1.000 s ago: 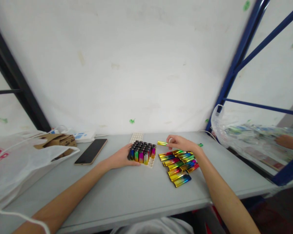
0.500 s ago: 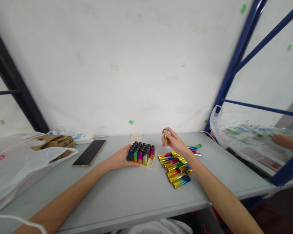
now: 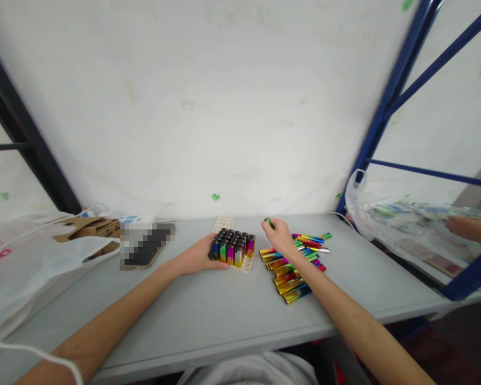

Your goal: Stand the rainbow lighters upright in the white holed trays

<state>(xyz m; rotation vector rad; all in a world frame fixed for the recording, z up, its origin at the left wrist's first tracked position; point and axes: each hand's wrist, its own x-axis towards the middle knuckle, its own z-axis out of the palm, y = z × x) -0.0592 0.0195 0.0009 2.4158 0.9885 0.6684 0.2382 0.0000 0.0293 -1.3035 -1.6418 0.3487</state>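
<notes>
My left hand (image 3: 196, 255) is wrapped around the left side of a white studded tray (image 3: 247, 266), which carries upright lighters (image 3: 231, 253) with black tops and shiny coloured bodies. Bare tray spots show along its right front edge. To the right and a little above the table, my right hand (image 3: 282, 236) is closed on a single lighter (image 3: 269, 223), its dark green end poking out past the fingers. Under my right forearm lies a pile of loose metallic lighters (image 3: 282, 279) in gold, blue, red and green, partly hidden by the arm.
Behind the lighters, another white studded tray (image 3: 223, 223) lies near the wall. On the left are a partly pixelated phone (image 3: 154, 248), a cardboard box (image 3: 100, 227) and a white plastic bag (image 3: 32, 267). Another person's hand (image 3: 467, 227) shows beyond the blue frame (image 3: 385, 107) at right.
My right hand has turned over, and the lighter in it now points up and leftward with a dark end showing. My left hand keeps its place at the tray.
</notes>
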